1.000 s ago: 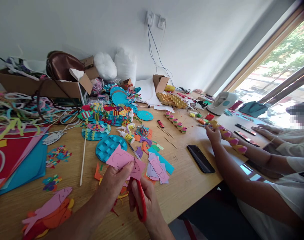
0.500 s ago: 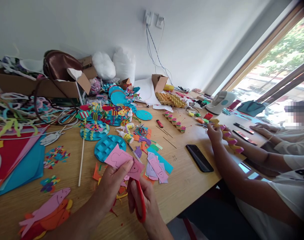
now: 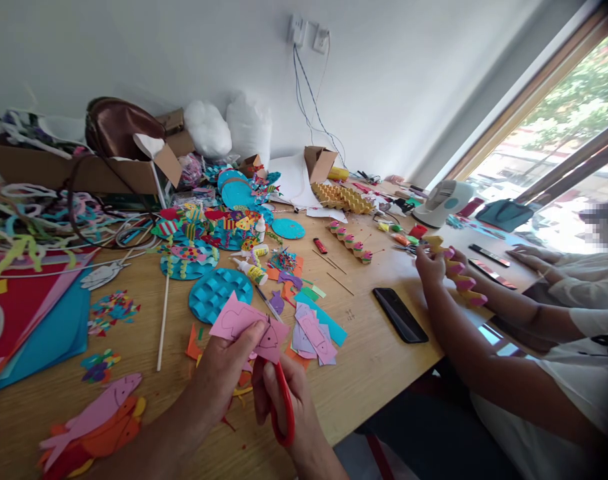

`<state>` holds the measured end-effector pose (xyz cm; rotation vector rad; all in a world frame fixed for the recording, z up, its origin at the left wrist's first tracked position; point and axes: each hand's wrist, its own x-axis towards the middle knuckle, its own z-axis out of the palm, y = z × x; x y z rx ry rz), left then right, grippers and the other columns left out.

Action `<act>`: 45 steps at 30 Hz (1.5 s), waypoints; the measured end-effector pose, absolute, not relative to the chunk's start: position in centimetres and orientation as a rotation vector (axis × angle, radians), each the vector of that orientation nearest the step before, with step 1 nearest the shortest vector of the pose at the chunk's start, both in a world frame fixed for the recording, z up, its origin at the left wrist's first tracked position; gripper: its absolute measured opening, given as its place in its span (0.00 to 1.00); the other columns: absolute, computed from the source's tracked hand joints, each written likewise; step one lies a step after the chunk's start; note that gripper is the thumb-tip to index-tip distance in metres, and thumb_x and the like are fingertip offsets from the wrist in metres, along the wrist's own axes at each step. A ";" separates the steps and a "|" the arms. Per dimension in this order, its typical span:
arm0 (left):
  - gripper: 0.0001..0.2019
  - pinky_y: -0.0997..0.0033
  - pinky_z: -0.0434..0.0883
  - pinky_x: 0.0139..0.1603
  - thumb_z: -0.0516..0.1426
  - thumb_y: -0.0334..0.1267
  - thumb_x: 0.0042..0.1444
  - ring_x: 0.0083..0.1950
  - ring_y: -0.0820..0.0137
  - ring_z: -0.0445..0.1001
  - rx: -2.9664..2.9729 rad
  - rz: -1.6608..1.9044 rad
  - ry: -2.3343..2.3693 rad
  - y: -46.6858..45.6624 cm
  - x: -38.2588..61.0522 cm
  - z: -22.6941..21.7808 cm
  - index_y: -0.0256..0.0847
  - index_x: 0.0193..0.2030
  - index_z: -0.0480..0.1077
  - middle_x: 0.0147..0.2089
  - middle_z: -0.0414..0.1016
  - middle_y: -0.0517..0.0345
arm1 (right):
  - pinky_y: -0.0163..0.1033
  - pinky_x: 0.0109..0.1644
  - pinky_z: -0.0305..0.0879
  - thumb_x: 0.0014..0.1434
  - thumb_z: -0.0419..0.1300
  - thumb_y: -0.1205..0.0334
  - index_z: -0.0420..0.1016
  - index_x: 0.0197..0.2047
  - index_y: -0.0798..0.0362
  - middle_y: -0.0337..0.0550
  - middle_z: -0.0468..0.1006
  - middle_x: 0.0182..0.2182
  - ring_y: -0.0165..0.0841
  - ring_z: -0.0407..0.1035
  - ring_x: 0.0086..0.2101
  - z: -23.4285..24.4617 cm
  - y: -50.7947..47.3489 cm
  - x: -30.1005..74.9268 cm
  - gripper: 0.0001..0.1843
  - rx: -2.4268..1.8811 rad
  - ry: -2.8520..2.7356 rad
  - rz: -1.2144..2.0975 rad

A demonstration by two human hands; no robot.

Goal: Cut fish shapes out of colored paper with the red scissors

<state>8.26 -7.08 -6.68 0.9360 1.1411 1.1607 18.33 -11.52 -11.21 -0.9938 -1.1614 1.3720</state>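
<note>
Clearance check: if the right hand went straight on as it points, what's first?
Likely the pink paper held in the left hand, just ahead; exact depth is unclear.

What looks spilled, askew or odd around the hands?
A yellow-labelled bottle lies on its side by the blue disc, unlike the upright white bottle behind, so it might leak; no spill shows. Pink paper in the left hand, red scissors in the right hand: both look fine.

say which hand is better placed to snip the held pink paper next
Likely the right hand: it holds the red-handled scissors near the pink paper, which the left hand grips.
</note>
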 end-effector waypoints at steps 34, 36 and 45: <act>0.07 0.71 0.67 0.38 0.58 0.41 0.53 0.34 0.68 0.70 1.043 1.116 1.105 -7.0 8.0 -7.4 0.42 0.28 0.71 0.28 0.73 0.64 | 0.29 0.16 0.43 0.60 0.53 0.36 0.61 0.22 0.52 0.30 0.58 0.12 0.22 0.48 0.13 -11.4 -11.7 18.3 0.28 -0.959 -1.092 1.392; 0.07 0.70 0.67 0.37 0.59 0.41 0.53 0.33 0.68 0.70 1.001 1.116 1.093 -7.1 8.0 -7.3 0.42 0.28 0.71 0.27 0.73 0.64 | 0.29 0.16 0.43 0.60 0.53 0.37 0.60 0.22 0.52 0.30 0.58 0.12 0.22 0.48 0.13 -11.5 -11.7 18.3 0.28 -0.951 -1.094 1.391; 0.07 0.70 0.69 0.35 0.63 0.41 0.47 0.32 0.67 0.72 0.860 1.139 1.089 -7.2 8.0 -7.2 0.40 0.28 0.73 0.28 0.74 0.62 | 0.28 0.15 0.43 0.59 0.53 0.35 0.61 0.21 0.52 0.30 0.58 0.11 0.21 0.49 0.12 -11.1 -11.8 18.6 0.29 -0.990 -1.134 1.386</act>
